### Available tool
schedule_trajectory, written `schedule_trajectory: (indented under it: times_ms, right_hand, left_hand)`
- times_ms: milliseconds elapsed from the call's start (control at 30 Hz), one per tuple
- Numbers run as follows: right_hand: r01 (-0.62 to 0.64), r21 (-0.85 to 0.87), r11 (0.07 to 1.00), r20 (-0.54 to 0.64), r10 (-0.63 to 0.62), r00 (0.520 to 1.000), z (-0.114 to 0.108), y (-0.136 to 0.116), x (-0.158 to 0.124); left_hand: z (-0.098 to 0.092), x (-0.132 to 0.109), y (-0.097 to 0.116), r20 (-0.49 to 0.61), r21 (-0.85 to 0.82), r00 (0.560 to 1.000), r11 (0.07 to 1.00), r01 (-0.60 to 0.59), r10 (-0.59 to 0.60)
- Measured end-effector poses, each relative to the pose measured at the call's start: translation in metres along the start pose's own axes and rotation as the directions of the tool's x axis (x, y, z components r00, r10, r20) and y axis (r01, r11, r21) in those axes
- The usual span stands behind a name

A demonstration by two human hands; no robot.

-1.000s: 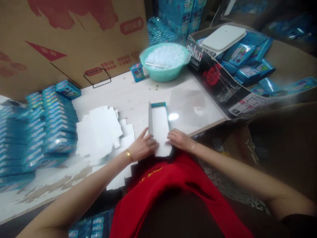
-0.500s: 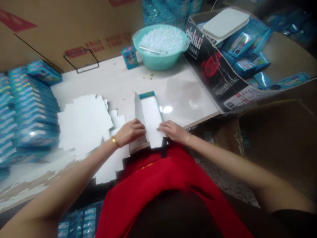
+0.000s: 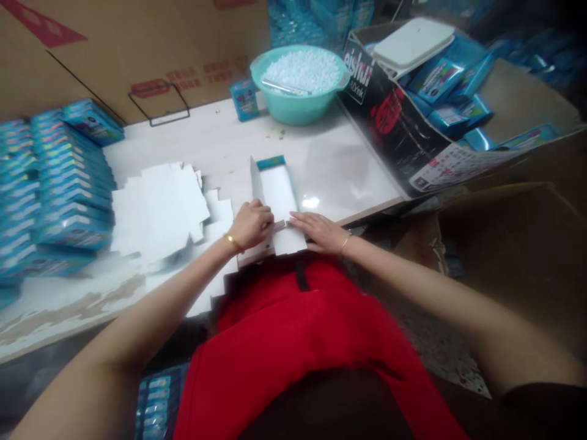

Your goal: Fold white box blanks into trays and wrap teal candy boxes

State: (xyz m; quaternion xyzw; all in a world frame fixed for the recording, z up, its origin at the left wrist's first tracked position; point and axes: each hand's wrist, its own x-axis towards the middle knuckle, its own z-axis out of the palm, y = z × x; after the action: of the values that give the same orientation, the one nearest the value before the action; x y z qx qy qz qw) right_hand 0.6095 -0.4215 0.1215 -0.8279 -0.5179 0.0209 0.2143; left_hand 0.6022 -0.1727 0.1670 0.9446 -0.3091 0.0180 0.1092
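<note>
Bare hands work at an open, white-lined carton (image 3: 276,189) on a pale worktable (image 3: 215,143), close to its front edge. The left hand (image 3: 252,224), wearing a gold bracelet (image 3: 233,242), has its fingers drawn narrow on a raised flap (image 3: 280,225) toward the carton's near end; the right hand (image 3: 321,232) lies with fingers together at the right side (whether it grips, one cannot tell). At left sit flat white carton blanks (image 3: 160,211) and stacked blue packs (image 3: 76,205). Farther back, a turquoise bowl (image 3: 300,110) holds white pellets (image 3: 305,70), beside a printed cardboard box (image 3: 389,131) of blue packets (image 3: 438,79).
</note>
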Motion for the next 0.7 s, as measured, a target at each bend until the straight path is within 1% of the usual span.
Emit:
schedule_trajectory:
  times_ms: [67, 100, 133, 167, 200, 233, 267, 300, 333, 367, 400, 433, 500, 533, 600, 700]
  right_hand:
    - [-0.029, 0.09, 0.996, -0.108, 0.039, 0.993, 0.006, 0.001, 0.004]
    - [-0.039, 0.152, 0.988, -0.164, 0.064, 0.984, 0.008, 0.001, 0.008]
    - [-0.05, 0.209, 0.977, -0.211, 0.095, 0.973, 0.009, 0.001, 0.012]
    - [-0.064, 0.256, 0.965, -0.247, 0.129, 0.96, 0.009, 0.001, 0.016]
    - [-0.079, 0.287, 0.955, -0.273, 0.161, 0.948, 0.009, 0.001, 0.021]
    - [-0.093, 0.304, 0.948, -0.291, 0.186, 0.939, 0.008, 0.0, 0.026]
    - [-0.103, 0.316, 0.943, -0.303, 0.203, 0.931, 0.007, -0.001, 0.031]
    - [-0.111, 0.333, 0.936, -0.312, 0.221, 0.924, 0.006, -0.001, 0.035]
    - [-0.119, 0.35, 0.929, -0.318, 0.237, 0.918, 0.005, -0.002, 0.038]
    - [-0.127, 0.365, 0.922, -0.322, 0.253, 0.912, 0.005, -0.003, 0.041]
    - [-0.136, 0.379, 0.915, -0.326, 0.27, 0.906, 0.005, -0.003, 0.043]
    - [-0.151, 0.391, 0.908, -0.328, 0.29, 0.899, 0.006, -0.004, 0.044]
    - [-0.195, 0.411, 0.891, -0.336, 0.347, 0.875, 0.009, -0.005, 0.047]
    - [-0.223, 0.418, 0.881, -0.341, 0.379, 0.86, 0.011, -0.006, 0.049]
    - [-0.275, 0.423, 0.863, -0.351, 0.436, 0.829, 0.014, -0.008, 0.052]
    - [-0.352, 0.398, 0.847, -0.396, 0.505, 0.767, 0.019, -0.014, 0.056]
  left_hand:
    - [-0.001, 0.001, 0.001, 0.037, -0.003, 0.999, 1.0, -0.025, 0.025]
    - [-0.001, 0.001, 0.001, 0.037, -0.034, 0.998, 0.999, -0.041, 0.042]
    - [0.0, -0.001, 0.001, 0.017, -0.088, 0.998, 0.995, -0.057, 0.058]
    - [0.002, -0.003, 0.001, -0.03, -0.159, 0.998, 0.985, -0.064, 0.06]
    - [0.005, -0.006, 0.001, -0.103, -0.244, 0.994, 0.968, -0.056, 0.032]
    - [0.008, -0.009, 0.001, -0.197, -0.338, 0.979, 0.941, -0.025, -0.045]
    - [0.012, -0.012, 0.002, -0.287, -0.441, 0.944, 0.897, 0.023, -0.165]
    - [0.017, -0.015, 0.003, -0.344, -0.549, 0.888, 0.832, 0.074, -0.306]
    - [0.022, -0.017, 0.004, -0.351, -0.646, 0.829, 0.753, 0.122, -0.436]
    - [0.027, -0.018, 0.006, -0.316, -0.72, 0.784, 0.673, 0.167, -0.533]
    - [0.031, -0.018, 0.009, -0.255, -0.764, 0.765, 0.608, 0.215, -0.591]
    - [0.036, -0.018, 0.012, -0.186, -0.781, 0.766, 0.566, 0.265, -0.615]
    - [0.042, -0.016, 0.019, -0.086, -0.767, 0.779, 0.539, 0.347, -0.622]
    - [0.044, -0.015, 0.022, -0.067, -0.756, 0.772, 0.537, 0.374, -0.633]
    - [0.047, -0.011, 0.028, -0.075, -0.744, 0.731, 0.526, 0.411, -0.678]
    - [0.051, -0.003, 0.034, -0.137, -0.743, 0.624, 0.496, 0.449, -0.769]
